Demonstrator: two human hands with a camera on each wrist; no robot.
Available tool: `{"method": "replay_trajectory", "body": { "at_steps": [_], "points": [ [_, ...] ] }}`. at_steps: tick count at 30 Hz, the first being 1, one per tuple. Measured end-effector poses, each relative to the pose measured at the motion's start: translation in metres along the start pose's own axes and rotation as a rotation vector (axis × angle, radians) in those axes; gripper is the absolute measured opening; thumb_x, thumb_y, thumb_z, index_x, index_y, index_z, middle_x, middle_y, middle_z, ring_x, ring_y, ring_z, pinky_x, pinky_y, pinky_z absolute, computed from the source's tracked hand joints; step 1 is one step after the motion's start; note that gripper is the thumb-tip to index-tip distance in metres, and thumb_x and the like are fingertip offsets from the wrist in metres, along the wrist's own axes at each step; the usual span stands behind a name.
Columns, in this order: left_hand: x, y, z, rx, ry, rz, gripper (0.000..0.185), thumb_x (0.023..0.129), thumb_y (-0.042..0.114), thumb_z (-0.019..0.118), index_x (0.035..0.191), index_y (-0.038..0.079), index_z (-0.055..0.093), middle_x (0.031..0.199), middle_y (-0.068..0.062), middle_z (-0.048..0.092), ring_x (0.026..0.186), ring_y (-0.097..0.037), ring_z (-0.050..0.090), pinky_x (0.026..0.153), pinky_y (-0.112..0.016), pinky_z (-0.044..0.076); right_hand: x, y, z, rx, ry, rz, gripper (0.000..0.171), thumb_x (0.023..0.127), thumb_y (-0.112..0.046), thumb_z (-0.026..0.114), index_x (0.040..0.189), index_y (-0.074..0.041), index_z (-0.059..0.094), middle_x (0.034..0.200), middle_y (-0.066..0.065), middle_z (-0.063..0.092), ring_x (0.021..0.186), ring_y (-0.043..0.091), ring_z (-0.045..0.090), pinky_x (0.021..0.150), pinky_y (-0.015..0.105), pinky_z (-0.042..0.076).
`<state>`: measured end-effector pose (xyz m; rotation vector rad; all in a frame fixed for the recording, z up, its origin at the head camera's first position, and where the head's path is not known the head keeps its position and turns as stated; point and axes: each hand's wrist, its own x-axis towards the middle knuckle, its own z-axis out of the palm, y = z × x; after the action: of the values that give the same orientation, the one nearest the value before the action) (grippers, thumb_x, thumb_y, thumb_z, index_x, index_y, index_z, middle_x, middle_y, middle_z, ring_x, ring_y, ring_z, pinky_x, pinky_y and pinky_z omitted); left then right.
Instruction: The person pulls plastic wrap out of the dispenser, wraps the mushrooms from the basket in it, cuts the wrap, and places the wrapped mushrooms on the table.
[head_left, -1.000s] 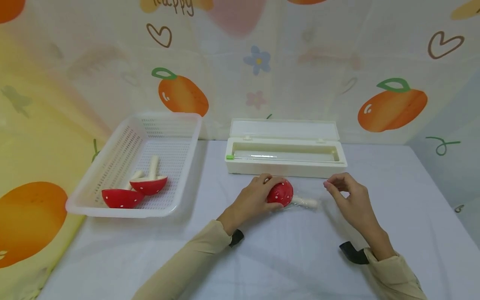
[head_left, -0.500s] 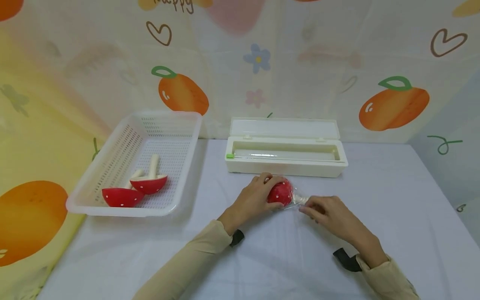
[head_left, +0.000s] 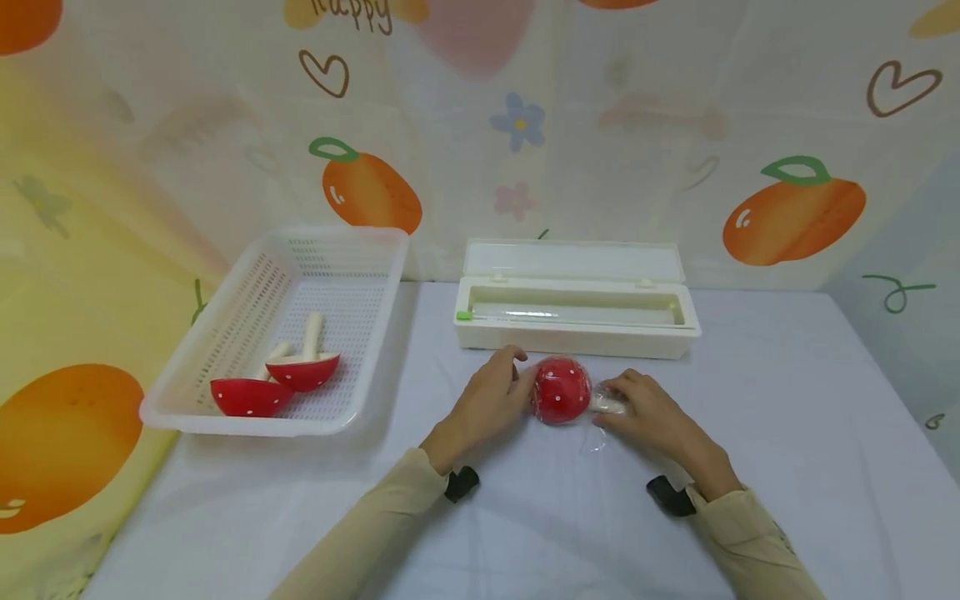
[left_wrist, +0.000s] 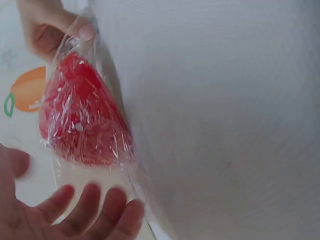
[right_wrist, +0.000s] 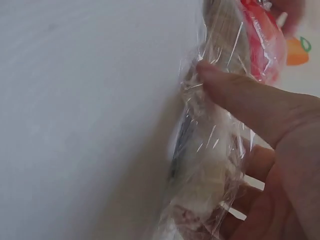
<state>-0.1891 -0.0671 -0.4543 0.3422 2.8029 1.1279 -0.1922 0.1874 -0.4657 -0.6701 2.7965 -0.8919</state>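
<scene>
A toy mushroom (head_left: pixel 561 390), with a white-dotted red cap and pale stem, lies on the white cloth in the head view, wrapped in clear cling film. My right hand (head_left: pixel 652 417) grips its film-covered stem; in the right wrist view the thumb (right_wrist: pixel 235 92) lies on one side and the fingers on the other. Beside the cap is my left hand (head_left: pixel 487 396). In the left wrist view its loosely bent fingers (left_wrist: pixel 85 210) stand apart from the wrapped cap (left_wrist: pixel 85 115). A loose flap of film (head_left: pixel 594 439) hangs below the stem.
A white cling film dispenser (head_left: pixel 577 337) stands behind the hands, lid raised, a roll inside and a green slider at its left end. At left is a white perforated basket (head_left: pixel 386 333) holding two more toy mushrooms (head_left: pixel 303 371). A printed curtain (head_left: pixel 600 167) hangs behind.
My right hand has come in from the right and now holds the wrapped stem. My left hand has let go of the cap and drawn back slightly left.
</scene>
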Motion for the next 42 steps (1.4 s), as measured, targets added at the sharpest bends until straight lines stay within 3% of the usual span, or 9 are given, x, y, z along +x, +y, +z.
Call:
{"method": "replay_trajectory", "body": {
  "at_steps": [3,9,11,15,19,24,30,36,42],
  "points": [
    [-0.0003,-0.0029,-0.0027,-0.008,-0.035,-0.023,0.025,0.098,0.012,0.052,0.122,0.005,0.053,0.084,-0.006,0.059,0.073,-0.017,0.052,0.066,-0.028,0.048,0.0016,0.0001,0.0028,0.029,-0.01,0.015,0.032,0.085,-0.016,0.076,0.107,0.004,0.067,0.097,0.01,0.063,0.089,0.021,0.056,0.077,0.036,0.051],
    [-0.0004,-0.0054,-0.0003,0.038,-0.096,-0.006,0.038,0.089,0.007,0.063,0.125,-0.001,0.055,0.095,-0.011,0.057,0.089,-0.022,0.051,0.077,-0.034,0.047,0.002,-0.001,0.0075,0.074,-0.007,-0.004,0.017,0.087,-0.009,0.067,0.1,-0.002,0.058,0.087,0.004,0.058,0.079,0.015,0.05,0.068,0.026,0.046],
    [0.0006,-0.0063,0.0006,-0.016,-0.112,-0.011,0.039,0.09,0.007,0.06,0.128,-0.001,0.054,0.1,-0.012,0.061,0.092,-0.022,0.054,0.079,-0.035,0.05,0.0004,-0.0029,0.0071,0.076,0.0,-0.016,0.017,0.088,-0.007,0.063,0.102,-0.004,0.053,0.082,0.002,0.056,0.074,0.014,0.048,0.065,0.025,0.044],
    [0.0029,-0.0077,0.0011,-0.219,-0.158,-0.018,0.043,0.094,0.011,0.05,0.137,0.002,0.049,0.117,-0.015,0.063,0.102,-0.024,0.06,0.086,-0.036,0.054,-0.0034,-0.0062,0.005,0.061,0.029,-0.025,0.024,0.089,-0.005,0.061,0.108,-0.007,0.046,0.075,0.0,0.053,0.069,0.012,0.046,0.063,0.024,0.041],
    [0.0026,-0.0048,-0.0022,-0.431,-0.189,-0.017,0.05,0.096,0.018,0.047,0.144,0.006,0.042,0.133,-0.016,0.056,0.118,-0.029,0.058,0.094,-0.04,0.053,-0.0051,-0.0062,0.0042,0.088,0.06,-0.043,0.038,0.084,-0.004,0.066,0.115,-0.005,0.044,0.085,0.005,0.059,0.073,0.014,0.049,0.065,0.026,0.043],
    [0.0019,-0.001,-0.0044,-0.526,-0.196,-0.026,0.056,0.093,0.02,0.053,0.147,0.012,0.038,0.145,-0.014,0.047,0.131,-0.032,0.049,0.106,-0.047,0.045,-0.0056,-0.0048,0.0068,0.167,0.01,-0.064,0.042,0.085,-0.005,0.065,0.122,-0.002,0.045,0.108,0.011,0.062,0.092,0.018,0.055,0.081,0.034,0.049],
    [0.0034,0.0002,-0.0005,-0.661,-0.22,-0.115,0.066,0.086,0.008,0.053,0.147,0.008,0.028,0.144,-0.02,0.046,0.129,-0.032,0.052,0.096,-0.034,0.047,-0.0068,-0.0045,0.0077,0.23,-0.03,-0.061,0.029,0.096,-0.004,0.046,0.125,-0.001,0.046,0.116,0.011,0.058,0.103,0.022,0.052,0.089,0.038,0.046],
    [0.0043,-0.0025,0.0013,-0.695,-0.263,-0.114,0.066,0.087,0.004,0.053,0.15,0.008,0.031,0.153,-0.017,0.041,0.14,-0.034,0.043,0.103,-0.038,0.047,-0.0055,-0.0027,0.0055,0.191,-0.024,-0.083,0.029,0.098,-0.008,0.056,0.125,-0.003,0.048,0.118,0.01,0.061,0.107,0.022,0.055,0.093,0.041,0.049],
    [0.003,-0.0027,0.0029,-0.668,-0.315,-0.089,0.074,0.091,0.022,0.069,0.151,0.015,0.027,0.147,-0.011,0.047,0.134,-0.027,0.047,0.107,-0.044,0.046,-0.0059,-0.0025,0.0037,0.168,0.0,-0.11,0.026,0.096,-0.008,0.06,0.121,-0.003,0.054,0.113,0.009,0.065,0.101,0.02,0.059,0.089,0.038,0.051]
  ]
}}
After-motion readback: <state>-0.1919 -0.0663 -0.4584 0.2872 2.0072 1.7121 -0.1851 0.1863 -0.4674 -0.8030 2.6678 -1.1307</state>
